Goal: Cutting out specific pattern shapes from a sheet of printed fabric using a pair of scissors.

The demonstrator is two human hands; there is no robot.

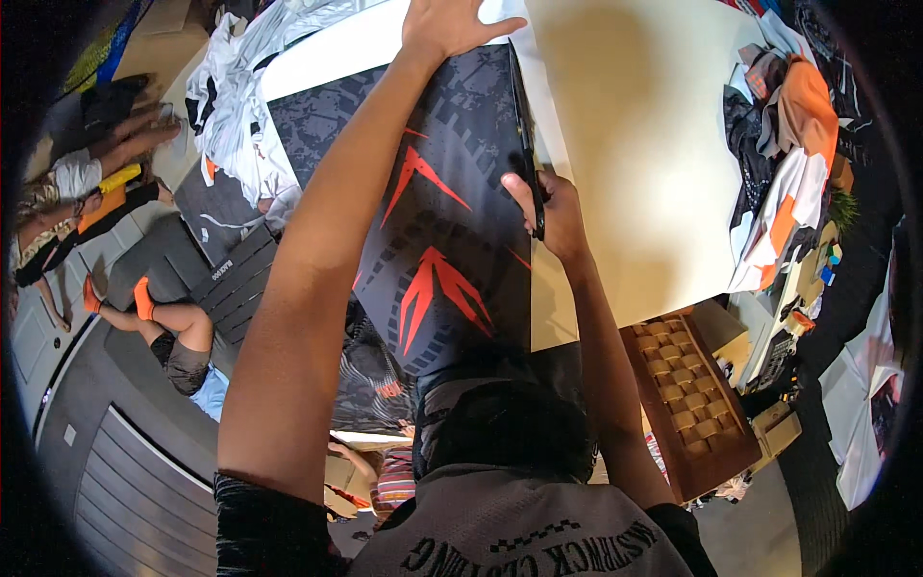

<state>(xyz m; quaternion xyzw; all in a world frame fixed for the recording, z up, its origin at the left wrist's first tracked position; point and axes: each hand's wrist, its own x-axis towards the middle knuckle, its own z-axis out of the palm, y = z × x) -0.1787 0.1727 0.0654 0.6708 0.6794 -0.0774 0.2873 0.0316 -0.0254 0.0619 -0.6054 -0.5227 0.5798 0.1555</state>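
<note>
A dark grey printed fabric [461, 192] with red arrow shapes and tyre-track marks is spread over the table in front of me. My left hand [450, 27] rests at its far edge, palm down, with the thumb stretched to the right; the tips of the other fingers run out of the picture. At the fabric's right edge, my right hand [558, 216] grips black-handled scissors [524, 120]. Their long blades point away from me along that edge. White material [317, 67] shows beyond the fabric's far side.
The pale tabletop [635, 173] extends to the right. Orange, white and black garments [788, 163] are heaped at its right end, and white cloth [245, 106] hangs at the far left. A woven-seat wooden stool [687, 394] stands at the near right. Other people [183, 337] are at the left.
</note>
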